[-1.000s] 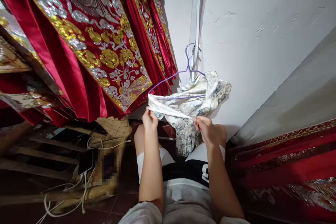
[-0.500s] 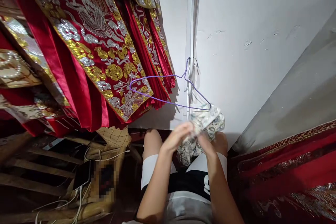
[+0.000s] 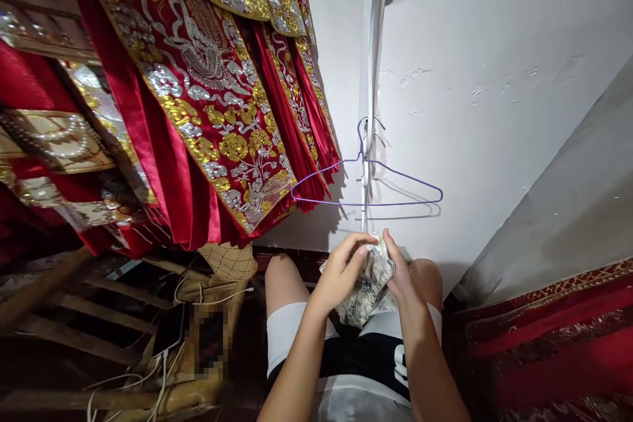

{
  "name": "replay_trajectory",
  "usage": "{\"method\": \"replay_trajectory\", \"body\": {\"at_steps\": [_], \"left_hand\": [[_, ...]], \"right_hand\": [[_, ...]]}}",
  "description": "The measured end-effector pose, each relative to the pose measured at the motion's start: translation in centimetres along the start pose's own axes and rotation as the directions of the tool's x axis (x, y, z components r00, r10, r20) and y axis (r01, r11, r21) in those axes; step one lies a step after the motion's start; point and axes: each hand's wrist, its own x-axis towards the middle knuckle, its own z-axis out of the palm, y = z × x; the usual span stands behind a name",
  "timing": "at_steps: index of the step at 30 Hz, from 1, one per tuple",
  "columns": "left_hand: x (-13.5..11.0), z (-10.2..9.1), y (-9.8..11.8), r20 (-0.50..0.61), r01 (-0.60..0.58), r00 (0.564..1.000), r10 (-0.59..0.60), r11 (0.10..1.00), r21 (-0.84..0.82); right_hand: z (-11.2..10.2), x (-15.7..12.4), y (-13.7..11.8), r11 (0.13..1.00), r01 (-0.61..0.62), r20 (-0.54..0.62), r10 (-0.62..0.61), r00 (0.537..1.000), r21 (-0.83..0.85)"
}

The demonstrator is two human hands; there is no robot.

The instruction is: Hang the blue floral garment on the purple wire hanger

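Above the lap, between the knees: patterned cloth [image 3: 366,293], thin and crumpled, off-white with a fine blue-grey and green print; bunched at the top, with soft folds trailing down between the thighs.
Left hand: left hand [image 3: 342,270], palm turned inward; fingers curved over the upper edge of the cloth, thumb opposed, grasping it.
Right hand: right hand [image 3: 399,271], against the opposite side of the cloth; thumb raised along its edge, fingers hidden behind it, so their closure cannot be told.
Hanger: purple hanger [image 3: 390,204], slim and wire-like, a wide flat triangle with rounded corners and a curved hook; hung above the hands, well apart from the cloth.
Support: white rail [image 3: 370,79], narrow and upright, with dark hooks; set along the wall.
Wall: white wall [image 3: 469,158], smooth, with small scuffs and peeled patches.
Hung garment, left side: red costume [image 3: 232,119], satin pleats under stiff pointed panels, embroidered in gold and silver with glossy flowers.
Frame, lower left: slatted frame [image 3: 103,314], rounded wood-like bars; dark glossy phone [image 3: 169,330] with white cable [image 3: 163,376] lying on it.
Lower right: red fabric [image 3: 554,343], gold-patterned border along its upper edge.
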Motion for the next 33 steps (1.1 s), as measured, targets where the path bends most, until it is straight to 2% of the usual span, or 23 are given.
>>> {"method": "replay_trajectory", "body": {"at_steps": [2, 4, 6, 8, 9, 10, 12, 13, 14, 15, 16, 17, 18, 20, 21, 22, 24, 26, 28, 30, 33], "left_hand": [[0.3, -1.3, -0.7, -0.135, -0.01, 0.991, 0.014, 1.0, 0.028], [0.9, -2.4, -1.3, -0.184, -0.009, 0.983, 0.018, 0.999, 0.048], [1.6, -3.1, -1.8, -0.083, 0.004, 0.997, -0.004, 1.0, 0.006], [2.3, -3.3, -2.4, 0.129, 0.052, 0.991, -0.046, 0.998, -0.042], [2.4, -3.4, -2.7, 0.252, 0.094, 0.964, -0.082, 0.995, -0.037], [2.4, -3.6, -3.0, 0.376, 0.141, 0.918, -0.128, 0.99, -0.006], [2.0, -4.3, -3.8, 0.582, 0.213, 0.778, -0.237, 0.971, 0.11], [1.7, -5.0, -4.2, 0.645, 0.229, 0.709, -0.285, 0.958, 0.172], [1.3, -5.9, -4.5, 0.678, 0.232, 0.659, -0.326, 0.945, 0.228], [0.8, -6.9, -4.8, 0.677, 0.227, 0.64, -0.362, 0.932, 0.283], [0.4, -8.0, -5.1, 0.642, 0.218, 0.655, -0.399, 0.913, 0.345], [0.0, -9.1, -5.3, 0.581, 0.211, 0.687, -0.437, 0.885, 0.416], [-0.3, -10.2, -5.4, 0.507, 0.208, 0.721, -0.472, 0.846, 0.492], [-0.9, -11.9, -5.4, 0.36, 0.217, 0.777, -0.517, 0.757, 0.617], [-1.2, -12.6, -5.4, 0.304, 0.23, 0.789, -0.534, 0.716, 0.659], [-1.3, -13.1, -5.3, 0.263, 0.245, 0.79, -0.553, 0.679, 0.692], [-1.4, -13.7, -5.2, 0.211, 0.263, 0.785, -0.583, 0.621, 0.739], [-1.0, -14.0, -4.9, 0.161, 0.253, 0.804, -0.572, 0.575, 0.778], [0.0, -14.4, -4.4, 0.078, 0.232, 0.875, -0.478, 0.554, 0.8], [1.6, -14.9, -3.8, -0.022, 0.216, 0.943, -0.331, 0.563, 0.798], [4.4, -15.5, -3.1, -0.1, 0.213, 0.973, -0.208, 0.64, 0.739]], "right_hand": [[0.7, 0.1, -0.4, 0.996, -0.077, -0.012, 0.078, 0.997, 0.043], [0.8, 0.1, -1.1, 0.987, -0.162, 0.018, 0.162, 0.987, 0.015], [0.5, -0.2, -2.2, 0.958, -0.273, 0.11, 0.282, 0.953, -0.09], [-0.2, -0.7, -3.9, 0.917, -0.336, 0.249, 0.385, 0.889, -0.217], [-0.7, -1.0, -5.0, 0.901, -0.325, 0.327, 0.412, 0.851, -0.288], [-1.2, -1.3, -6.2, 0.89, -0.286, 0.395, 0.419, 0.818, -0.354], [-2.3, -1.8, -8.8, 0.871, -0.175, 0.472, 0.405, 0.783, -0.459], [-2.8, -2.0, -9.9, 0.861, -0.127, 0.471, 0.386, 0.793, -0.493], [-3.3, -1.9, -10.8, 0.852, -0.081, 0.441, 0.346, 0.828, -0.517], [-3.6, -1.7, -11.4, 0.847, -0.025, 0.39, 0.27, 0.88, -0.531], [-3.8, -1.2, -11.7, 0.841, 0.048, 0.322, 0.152, 0.934, -0.539], [-3.8, -0.5, -11.6, 0.827, 0.138, 0.244, -0.001, 0.97, -0.545], [-3.5, 0.5, -11.2, 0.796, 0.239, 0.165, -0.176, 0.97, -0.556], [-2.8, 2.6, -9.6, 0.71, 0.403, 0.056, -0.458, 0.887, -0.577], [-2.4, 3.7, -8.7, 0.68, 0.441, 0.046, -0.516, 0.856, -0.586], [-2.2, 4.6, -7.8, 0.667, 0.445, 0.063, -0.514, 0.856, -0.598], [-2.1, 6.1, -6.7, 0.64, 0.411, 0.112, -0.453, 0.884, -0.649], [-2.8, 6.6, -6.6, 0.605, 0.382, 0.144, -0.404, 0.903, -0.698], [-3.8, 6.3, -7.2, 0.582, 0.383, 0.161, -0.397, 0.904, -0.717], [-4.6, 5.6, -8.2, 0.567, 0.392, 0.185, -0.388, 0.903, -0.724], [-4.9, 4.9, -9.3, 0.544, 0.398, 0.236, -0.344, 0.909, -0.739]]}}
